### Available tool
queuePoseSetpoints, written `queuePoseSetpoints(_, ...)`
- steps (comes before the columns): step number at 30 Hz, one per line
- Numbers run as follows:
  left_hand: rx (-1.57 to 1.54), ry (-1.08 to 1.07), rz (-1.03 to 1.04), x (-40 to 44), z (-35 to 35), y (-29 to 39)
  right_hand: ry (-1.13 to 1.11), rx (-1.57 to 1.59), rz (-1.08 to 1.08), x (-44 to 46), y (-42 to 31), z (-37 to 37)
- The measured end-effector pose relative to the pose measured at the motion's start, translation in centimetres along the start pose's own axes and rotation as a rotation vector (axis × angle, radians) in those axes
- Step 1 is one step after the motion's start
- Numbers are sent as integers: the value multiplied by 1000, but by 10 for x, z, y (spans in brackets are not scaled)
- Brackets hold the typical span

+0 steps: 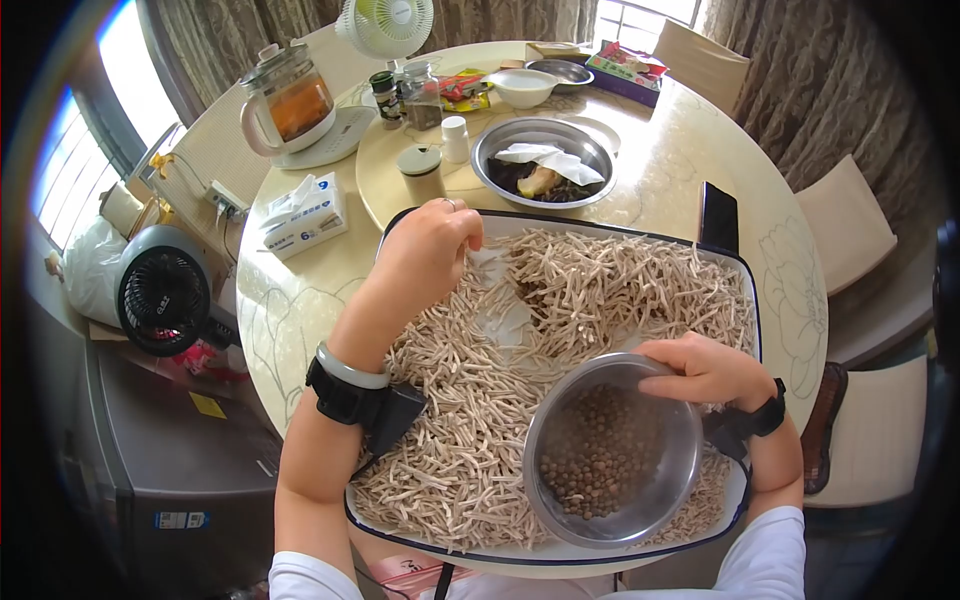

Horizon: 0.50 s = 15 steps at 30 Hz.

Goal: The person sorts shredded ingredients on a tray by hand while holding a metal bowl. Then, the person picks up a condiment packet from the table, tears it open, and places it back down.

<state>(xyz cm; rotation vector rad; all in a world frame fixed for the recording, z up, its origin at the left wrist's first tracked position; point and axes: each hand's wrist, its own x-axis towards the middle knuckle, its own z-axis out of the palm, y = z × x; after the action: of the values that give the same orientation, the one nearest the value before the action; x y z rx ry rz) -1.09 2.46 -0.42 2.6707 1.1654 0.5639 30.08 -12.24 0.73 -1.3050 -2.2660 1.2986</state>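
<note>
A large white tray (755, 310) with a dark blue rim is heaped with pale, dry, stick-like pieces (440, 440). Over its far left part, my left hand (440, 240) is closed, fingers curled down near the pieces; what they hold, if anything, is hidden. White tray bottom (508, 328) shows through a gap beside it. My right hand (710, 370) grips the rim of a metal bowl (680, 480), thumb inside and fingers outside. The bowl rests over the tray's near right corner, tilted towards me. Small round brown balls (600, 450) lie inside it.
Behind the tray stand a metal basin (480, 150) with dark scraps and tissue, a lidded jar (421, 175) and a tissue box (305, 217). A phone (718, 217) lies beyond the right rim. A glass kettle (290, 100) and white fan (386, 25) stand farther back.
</note>
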Motion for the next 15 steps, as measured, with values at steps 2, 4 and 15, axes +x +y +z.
queuePoseSetpoints(2,-127,47,122,1,7,-3,1,-5,0,0,0,0)
queuePoseSetpoints(4,-253,95,245,1,20,-6,1,-12,0,0,-2,-1)
queuePoseSetpoints(15,-42,82,289,2,22,-9,-29,-8,50,0,-7,-3)
